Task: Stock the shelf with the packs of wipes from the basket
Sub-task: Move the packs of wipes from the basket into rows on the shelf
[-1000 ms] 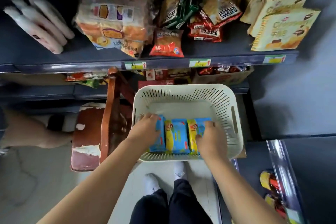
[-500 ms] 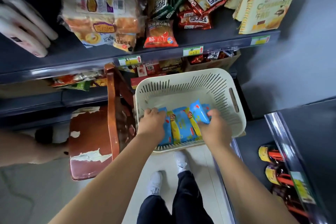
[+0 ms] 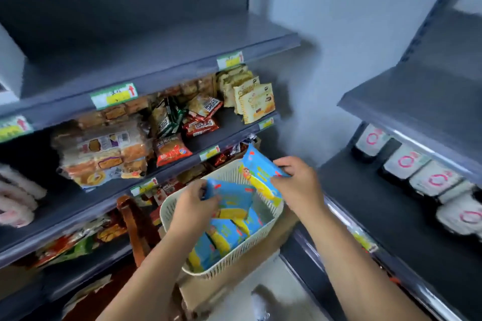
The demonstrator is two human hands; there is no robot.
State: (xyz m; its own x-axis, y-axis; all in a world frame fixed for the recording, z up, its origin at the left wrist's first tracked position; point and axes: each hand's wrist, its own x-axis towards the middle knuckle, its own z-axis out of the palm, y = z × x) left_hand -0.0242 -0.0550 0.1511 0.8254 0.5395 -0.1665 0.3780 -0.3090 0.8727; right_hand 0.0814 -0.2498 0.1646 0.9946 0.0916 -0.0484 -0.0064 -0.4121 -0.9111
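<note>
The right hand (image 3: 297,185) is clamped on one end of a blue-and-yellow pack of wipes (image 3: 260,174). The left hand (image 3: 194,206) pinches the end of a second pack (image 3: 232,197). A second ago both hands were pressed on a flat row in the basket (image 3: 234,260). Now the right pack is clear above the rim and the left one is just rising. Lifting is under way, I'd say, with shelving still to come. The raised pack tilts, its long axis running up-left toward the snack shelf (image 3: 229,118), free end highest. The second lies roughly crosswise over the basket.

Open room over the top shelf (image 3: 169,41); snack packs (image 3: 172,150) crowd the next.
</note>
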